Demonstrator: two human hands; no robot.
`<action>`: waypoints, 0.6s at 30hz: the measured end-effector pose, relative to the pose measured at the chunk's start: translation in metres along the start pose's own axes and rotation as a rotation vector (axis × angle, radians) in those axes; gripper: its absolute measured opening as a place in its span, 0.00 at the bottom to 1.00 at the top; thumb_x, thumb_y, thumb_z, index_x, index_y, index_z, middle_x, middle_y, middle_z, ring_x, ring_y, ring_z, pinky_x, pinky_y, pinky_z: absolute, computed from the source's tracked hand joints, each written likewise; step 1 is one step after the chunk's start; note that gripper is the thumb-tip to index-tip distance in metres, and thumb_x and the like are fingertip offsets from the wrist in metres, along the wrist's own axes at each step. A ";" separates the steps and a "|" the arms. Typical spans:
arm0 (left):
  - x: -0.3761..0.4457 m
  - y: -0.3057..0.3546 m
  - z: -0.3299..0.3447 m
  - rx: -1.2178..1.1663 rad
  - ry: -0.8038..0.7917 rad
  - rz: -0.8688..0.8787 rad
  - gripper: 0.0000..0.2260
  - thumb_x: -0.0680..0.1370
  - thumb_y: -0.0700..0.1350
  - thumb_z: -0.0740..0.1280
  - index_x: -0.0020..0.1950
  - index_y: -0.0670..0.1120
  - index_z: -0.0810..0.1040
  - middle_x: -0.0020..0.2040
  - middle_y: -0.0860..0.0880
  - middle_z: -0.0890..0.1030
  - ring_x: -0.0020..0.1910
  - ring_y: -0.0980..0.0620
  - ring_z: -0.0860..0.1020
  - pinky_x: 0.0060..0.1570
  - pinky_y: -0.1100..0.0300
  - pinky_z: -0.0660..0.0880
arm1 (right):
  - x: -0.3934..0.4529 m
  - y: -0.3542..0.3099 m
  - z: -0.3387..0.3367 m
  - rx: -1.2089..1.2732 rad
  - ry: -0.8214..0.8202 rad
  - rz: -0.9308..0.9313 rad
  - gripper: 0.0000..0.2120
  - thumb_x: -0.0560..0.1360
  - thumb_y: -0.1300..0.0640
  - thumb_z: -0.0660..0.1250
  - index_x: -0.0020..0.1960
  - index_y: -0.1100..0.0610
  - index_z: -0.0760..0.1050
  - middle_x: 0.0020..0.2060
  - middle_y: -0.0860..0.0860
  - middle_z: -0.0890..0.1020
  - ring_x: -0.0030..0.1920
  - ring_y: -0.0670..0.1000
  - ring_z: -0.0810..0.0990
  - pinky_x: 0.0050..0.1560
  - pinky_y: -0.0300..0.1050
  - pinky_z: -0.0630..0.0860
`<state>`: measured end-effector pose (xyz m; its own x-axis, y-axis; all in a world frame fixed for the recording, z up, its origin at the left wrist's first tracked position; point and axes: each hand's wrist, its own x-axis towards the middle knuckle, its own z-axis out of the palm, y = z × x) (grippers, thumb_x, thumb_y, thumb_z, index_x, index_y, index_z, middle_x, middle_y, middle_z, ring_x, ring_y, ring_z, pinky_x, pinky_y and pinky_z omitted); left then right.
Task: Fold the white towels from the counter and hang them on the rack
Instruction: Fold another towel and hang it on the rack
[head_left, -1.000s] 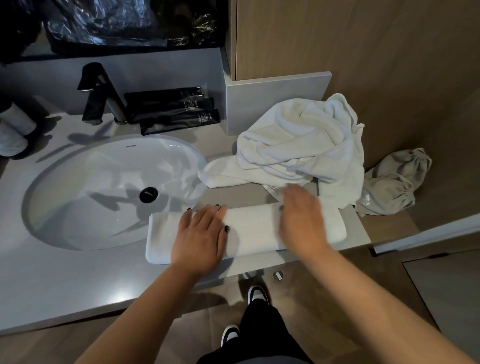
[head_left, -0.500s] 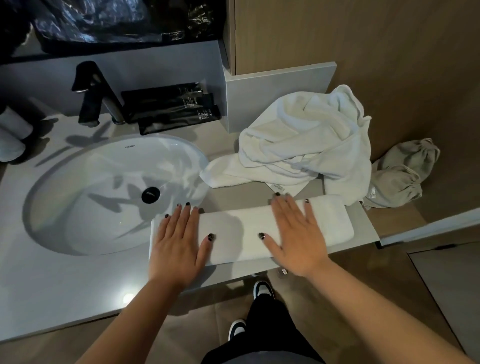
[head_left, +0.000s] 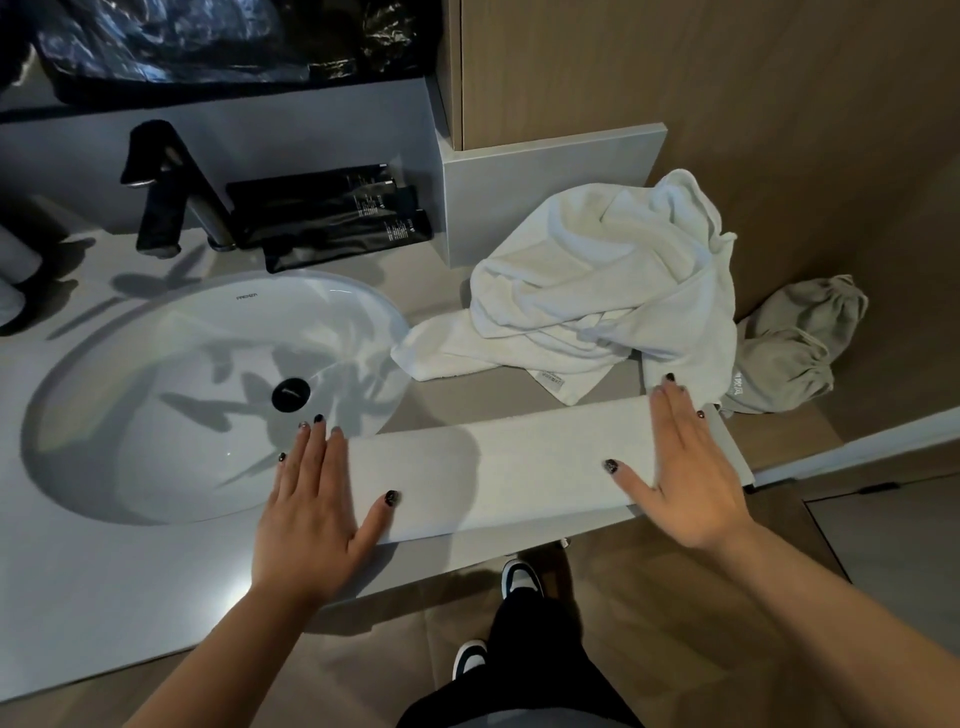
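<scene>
We have the folded towel (head_left: 519, 467) lying as a long strip along the front edge of the bench (head_left: 130, 587), just beside the sink (head_left: 208, 395). Our left hand (head_left: 317, 509) lies flat and wide on its left end, fingers straight; our right hand (head_left: 685, 467) lies flat and wide on its right end, holding nothing. Behind it sits the heap (head_left: 602, 291) of unfolded white towels, touching the strip at the right corner.

The risks, as we judge them: the strip lies at the very lip of the bench, so a careless lift could let the front fold slide off and open. Its left end seems to overhang the sink, where it could sag. The heap's corner near our right fingers (head_left: 670, 405) may get caught and dragged along. The rack is not in view.
</scene>
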<state>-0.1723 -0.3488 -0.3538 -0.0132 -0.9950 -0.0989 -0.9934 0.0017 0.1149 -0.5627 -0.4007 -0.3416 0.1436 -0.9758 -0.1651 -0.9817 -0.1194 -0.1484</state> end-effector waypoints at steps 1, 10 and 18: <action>0.001 0.000 0.000 0.005 0.005 0.001 0.42 0.78 0.70 0.39 0.81 0.41 0.47 0.81 0.43 0.47 0.80 0.48 0.40 0.78 0.48 0.47 | 0.000 0.004 -0.001 0.000 -0.015 -0.006 0.49 0.73 0.26 0.41 0.80 0.59 0.39 0.79 0.55 0.42 0.79 0.51 0.39 0.77 0.48 0.42; 0.011 0.008 -0.009 0.140 0.095 0.270 0.33 0.83 0.61 0.44 0.78 0.37 0.58 0.78 0.38 0.58 0.79 0.41 0.52 0.75 0.41 0.44 | 0.003 -0.003 -0.011 -0.122 -0.058 -0.002 0.46 0.73 0.29 0.37 0.78 0.61 0.34 0.78 0.57 0.36 0.76 0.54 0.29 0.76 0.54 0.33; 0.027 0.095 -0.001 0.078 0.045 0.540 0.30 0.81 0.56 0.53 0.77 0.38 0.63 0.76 0.40 0.65 0.76 0.43 0.62 0.71 0.44 0.54 | -0.003 -0.082 0.006 -0.048 0.007 -0.390 0.31 0.77 0.51 0.50 0.78 0.60 0.57 0.77 0.56 0.60 0.78 0.55 0.55 0.76 0.55 0.46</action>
<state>-0.2669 -0.3753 -0.3445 -0.5204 -0.8539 -0.0039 -0.8523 0.5191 0.0636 -0.4820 -0.3873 -0.3346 0.5065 -0.8566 -0.0983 -0.8583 -0.4899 -0.1527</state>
